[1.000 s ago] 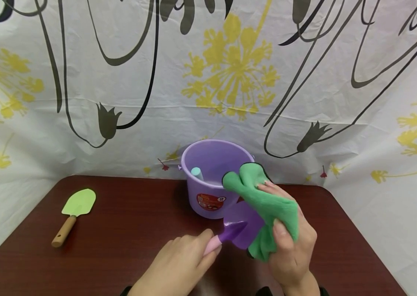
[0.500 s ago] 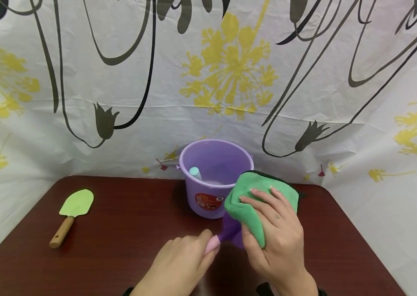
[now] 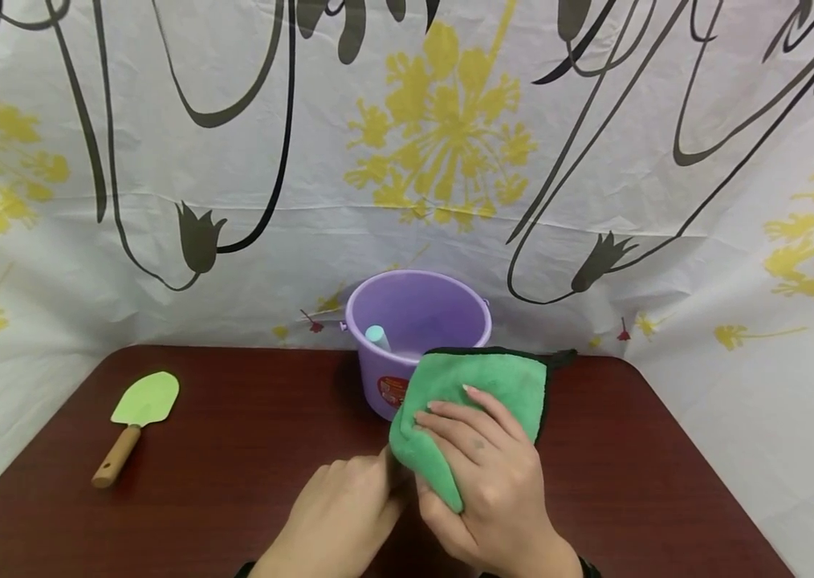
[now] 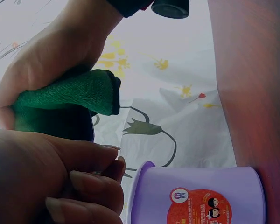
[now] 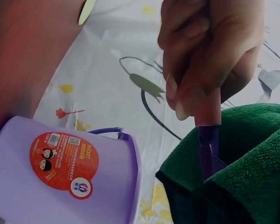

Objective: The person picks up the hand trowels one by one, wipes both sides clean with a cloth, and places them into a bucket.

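Note:
My left hand (image 3: 338, 510) grips the pink handle (image 5: 208, 112) of a small toy shovel. Its purple neck (image 5: 208, 145) runs into a green cloth (image 3: 482, 385) with dark edging. The cloth covers the shovel's blade, so the blade is hidden in every view. My right hand (image 3: 490, 482) holds this cloth, its fingers spread over the top and the thumb on the near side. Both hands are close together in front of a purple bucket (image 3: 417, 321). A light-blue rounded end (image 3: 376, 335) of some object pokes up inside the bucket.
On the left of the dark red-brown table (image 3: 248, 433) lies a trowel (image 3: 136, 425) with a lime-green blade and wooden handle. A white curtain (image 3: 270, 305) with printed flowers hangs behind and around the table.
My right hand has moved left and turned over, so its back now shows, bringing the cloth over the shovel's blade and neck. My left hand has kept its grip on the handle.

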`<state>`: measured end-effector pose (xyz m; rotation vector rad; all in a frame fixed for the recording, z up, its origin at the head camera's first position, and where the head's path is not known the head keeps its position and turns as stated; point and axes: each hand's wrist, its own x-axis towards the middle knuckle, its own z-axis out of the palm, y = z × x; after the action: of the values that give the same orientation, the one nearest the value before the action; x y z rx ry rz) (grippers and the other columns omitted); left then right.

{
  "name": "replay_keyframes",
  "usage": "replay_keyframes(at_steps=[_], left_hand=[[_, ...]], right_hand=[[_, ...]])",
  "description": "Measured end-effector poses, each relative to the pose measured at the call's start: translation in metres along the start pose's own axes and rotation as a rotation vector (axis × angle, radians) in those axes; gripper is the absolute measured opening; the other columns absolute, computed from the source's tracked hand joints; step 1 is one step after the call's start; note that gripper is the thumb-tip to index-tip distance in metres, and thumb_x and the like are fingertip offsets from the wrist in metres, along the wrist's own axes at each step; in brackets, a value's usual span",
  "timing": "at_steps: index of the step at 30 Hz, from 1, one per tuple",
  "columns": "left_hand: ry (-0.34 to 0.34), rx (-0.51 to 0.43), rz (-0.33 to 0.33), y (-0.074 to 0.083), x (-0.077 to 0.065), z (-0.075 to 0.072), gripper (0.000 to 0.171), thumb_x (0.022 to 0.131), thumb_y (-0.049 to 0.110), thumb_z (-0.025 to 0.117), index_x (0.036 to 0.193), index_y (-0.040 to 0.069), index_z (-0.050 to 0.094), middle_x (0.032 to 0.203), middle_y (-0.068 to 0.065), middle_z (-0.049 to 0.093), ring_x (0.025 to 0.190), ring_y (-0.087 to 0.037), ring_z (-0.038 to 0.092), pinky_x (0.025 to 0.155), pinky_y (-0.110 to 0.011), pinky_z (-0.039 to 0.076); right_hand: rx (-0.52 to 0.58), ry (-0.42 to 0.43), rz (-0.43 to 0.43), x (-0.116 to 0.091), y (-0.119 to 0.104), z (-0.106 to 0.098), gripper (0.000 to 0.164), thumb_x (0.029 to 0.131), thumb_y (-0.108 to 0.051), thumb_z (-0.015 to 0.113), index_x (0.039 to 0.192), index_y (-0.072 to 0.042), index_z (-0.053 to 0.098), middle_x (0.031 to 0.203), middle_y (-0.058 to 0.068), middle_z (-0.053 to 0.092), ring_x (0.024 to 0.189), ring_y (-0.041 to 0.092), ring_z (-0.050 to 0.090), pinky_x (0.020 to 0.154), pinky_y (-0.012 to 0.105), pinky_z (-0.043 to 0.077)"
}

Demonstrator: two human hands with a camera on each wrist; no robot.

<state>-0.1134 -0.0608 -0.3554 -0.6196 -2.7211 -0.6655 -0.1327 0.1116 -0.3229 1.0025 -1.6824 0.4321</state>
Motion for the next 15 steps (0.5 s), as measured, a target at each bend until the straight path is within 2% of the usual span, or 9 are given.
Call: replay_keyframes(at_steps=[3, 6, 10, 13, 15], left_hand=[[0.0, 0.001, 0.007, -0.001, 0.0, -0.002, 0.016, 0.082, 0.018, 0.073, 0.086, 0.02, 0.058, 0.059, 0.007, 0.056, 0.05, -0.016, 0.057, 0.045, -0.029, 0.034], [-0.003, 0.001, 0.016, 0.0, 0.001, -0.004, 0.014, 0.084, 0.017, 0.072, 0.088, 0.02, 0.058, 0.058, 0.008, 0.054, 0.05, -0.015, 0.056, 0.046, -0.029, 0.035], [-0.049, -0.031, 0.016, 0.0, 0.003, -0.005, 0.01, 0.089, 0.02, 0.069, 0.09, 0.019, 0.059, 0.059, 0.01, 0.052, 0.051, -0.012, 0.057, 0.047, -0.028, 0.036], [-0.068, -0.044, 0.011, 0.001, 0.004, -0.005, 0.009, 0.09, 0.021, 0.068, 0.092, 0.019, 0.06, 0.059, 0.012, 0.051, 0.052, -0.011, 0.057, 0.047, -0.028, 0.038], [-0.055, -0.038, 0.01, 0.001, 0.003, -0.005, 0.009, 0.089, 0.021, 0.068, 0.091, 0.019, 0.06, 0.058, 0.012, 0.051, 0.052, -0.011, 0.058, 0.047, -0.028, 0.038]], right_hand=[[0.001, 0.004, -0.022, 0.0, 0.001, 0.0, 0.037, 0.094, -0.024, 0.046, 0.092, -0.003, 0.077, 0.09, 0.01, 0.077, 0.09, 0.025, 0.073, 0.098, 0.047, 0.049], [-0.027, -0.037, -0.023, 0.0, 0.003, -0.001, 0.037, 0.093, -0.025, 0.046, 0.091, -0.004, 0.077, 0.09, 0.008, 0.077, 0.091, 0.024, 0.073, 0.096, 0.048, 0.05], [-0.041, -0.087, -0.002, -0.002, 0.007, -0.004, 0.039, 0.092, -0.026, 0.045, 0.09, -0.005, 0.078, 0.089, 0.005, 0.078, 0.091, 0.022, 0.073, 0.095, 0.047, 0.05], [-0.039, -0.089, -0.005, -0.004, 0.009, -0.004, 0.039, 0.091, -0.027, 0.046, 0.089, -0.005, 0.078, 0.087, 0.004, 0.078, 0.09, 0.021, 0.073, 0.094, 0.047, 0.05], [-0.039, -0.09, -0.008, -0.004, 0.011, -0.004, 0.038, 0.09, -0.027, 0.046, 0.088, -0.006, 0.078, 0.087, 0.004, 0.078, 0.089, 0.021, 0.073, 0.094, 0.047, 0.051]])
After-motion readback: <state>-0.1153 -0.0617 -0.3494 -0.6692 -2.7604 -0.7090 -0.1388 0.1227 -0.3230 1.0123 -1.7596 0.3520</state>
